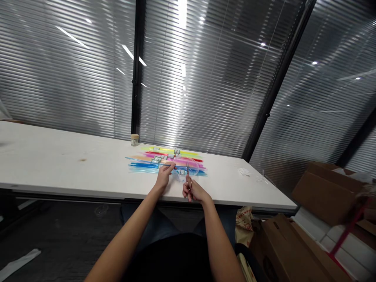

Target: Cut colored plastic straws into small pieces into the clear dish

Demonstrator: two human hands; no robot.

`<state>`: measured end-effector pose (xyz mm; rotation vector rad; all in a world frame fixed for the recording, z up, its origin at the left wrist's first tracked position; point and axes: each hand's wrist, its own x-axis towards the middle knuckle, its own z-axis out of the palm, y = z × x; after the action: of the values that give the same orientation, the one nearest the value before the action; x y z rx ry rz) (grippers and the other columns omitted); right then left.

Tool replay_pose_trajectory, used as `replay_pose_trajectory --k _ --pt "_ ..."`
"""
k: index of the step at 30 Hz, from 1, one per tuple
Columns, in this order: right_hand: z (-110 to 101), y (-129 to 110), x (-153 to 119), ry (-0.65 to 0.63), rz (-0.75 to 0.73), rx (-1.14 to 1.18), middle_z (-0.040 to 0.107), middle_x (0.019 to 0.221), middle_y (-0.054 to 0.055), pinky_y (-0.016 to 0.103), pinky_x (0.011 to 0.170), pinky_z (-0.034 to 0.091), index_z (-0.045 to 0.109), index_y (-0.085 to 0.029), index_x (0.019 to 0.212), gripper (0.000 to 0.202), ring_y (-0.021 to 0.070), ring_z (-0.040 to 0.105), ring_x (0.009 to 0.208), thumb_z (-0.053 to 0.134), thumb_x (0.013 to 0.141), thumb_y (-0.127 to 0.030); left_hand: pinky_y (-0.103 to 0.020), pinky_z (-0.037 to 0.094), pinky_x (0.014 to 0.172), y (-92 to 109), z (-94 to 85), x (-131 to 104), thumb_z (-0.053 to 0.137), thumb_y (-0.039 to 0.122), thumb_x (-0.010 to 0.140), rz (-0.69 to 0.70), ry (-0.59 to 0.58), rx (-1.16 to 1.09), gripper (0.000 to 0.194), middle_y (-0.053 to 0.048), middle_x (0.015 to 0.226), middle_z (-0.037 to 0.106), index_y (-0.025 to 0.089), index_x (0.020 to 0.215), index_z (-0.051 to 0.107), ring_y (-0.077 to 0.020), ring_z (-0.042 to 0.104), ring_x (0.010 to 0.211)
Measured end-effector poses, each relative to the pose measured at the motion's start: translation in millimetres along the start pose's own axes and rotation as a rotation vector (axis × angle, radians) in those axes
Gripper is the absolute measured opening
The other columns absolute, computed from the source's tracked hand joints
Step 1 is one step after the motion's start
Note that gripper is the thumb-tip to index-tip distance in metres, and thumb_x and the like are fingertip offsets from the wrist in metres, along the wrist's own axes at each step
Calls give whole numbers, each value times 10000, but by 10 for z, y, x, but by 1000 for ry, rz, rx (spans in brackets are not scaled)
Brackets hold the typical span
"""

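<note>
Bundles of thin coloured sticks [140,165], in yellow, red, pink, orange and blue, lie across the white table, with small labelled packets [156,159] on them. My left hand [163,176] pinches a thin blue stick [167,165] above the near bundles. Scissors [188,169] are in my right hand [192,190], their blades pointing away from me. A round clear plastic piece [196,167] is near the scissors' blades; its exact shape is hard to make out.
A jar with a tan lid [134,140] stands at the table's back edge. White scraps [243,171] lie on the table [73,172] to the right. Cardboard boxes [324,192] and a printed bag [244,225] are beyond its right end. Blinds [199,78] rise behind.
</note>
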<state>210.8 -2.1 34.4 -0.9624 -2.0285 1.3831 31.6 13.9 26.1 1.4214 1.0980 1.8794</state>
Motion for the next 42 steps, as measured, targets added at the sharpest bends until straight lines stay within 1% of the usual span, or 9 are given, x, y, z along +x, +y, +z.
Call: replay_pose_trajectory --k 5,12,20,28,34,42 --pt "0 1 -6 0 -5 -2 536 514 5 199 328 186 396 -176 525 741 62 472 308 178 906 -772 -371 492 825 3 0 -1 600 415 905 -1 3 -4 290 -23 855 658 138 826 643 -171 621 852" --pt "1 -19 -36 -6 -13 -1 525 489 -3 198 342 203 366 -182 511 721 56 457 303 218 916 -760 -374 491 832 6 -3 8 602 410 905 -13 -5 -3 284 -25 866 660 139 830 644 -171 620 860" --pt "-8 5 -30 -23 -22 -1 524 476 2 199 342 205 351 -187 505 727 55 447 299 194 912 -769 -380 485 855 0 -11 8 606 410 901 -6 -22 1 301 -32 895 663 140 769 627 -173 615 884" --pt "-17 39 -16 -31 -42 12 511 462 4 197 339 220 355 -192 501 714 55 403 299 202 936 -736 -366 480 832 17 1 -11 613 462 879 10 -11 -4 338 -34 871 669 146 762 635 -171 615 856" --pt "-14 63 -6 -23 -54 33 490 445 -5 190 346 254 358 -196 503 710 54 382 311 217 926 -748 -353 480 800 36 4 -13 618 491 866 21 -9 -2 355 -18 803 667 153 761 638 -166 619 800" --pt "-16 56 -2 -23 -49 31 500 480 -7 196 339 233 370 -191 510 703 46 362 303 257 918 -752 -381 471 860 28 8 -17 614 499 865 54 -9 8 363 -27 833 674 154 755 641 -180 626 860"
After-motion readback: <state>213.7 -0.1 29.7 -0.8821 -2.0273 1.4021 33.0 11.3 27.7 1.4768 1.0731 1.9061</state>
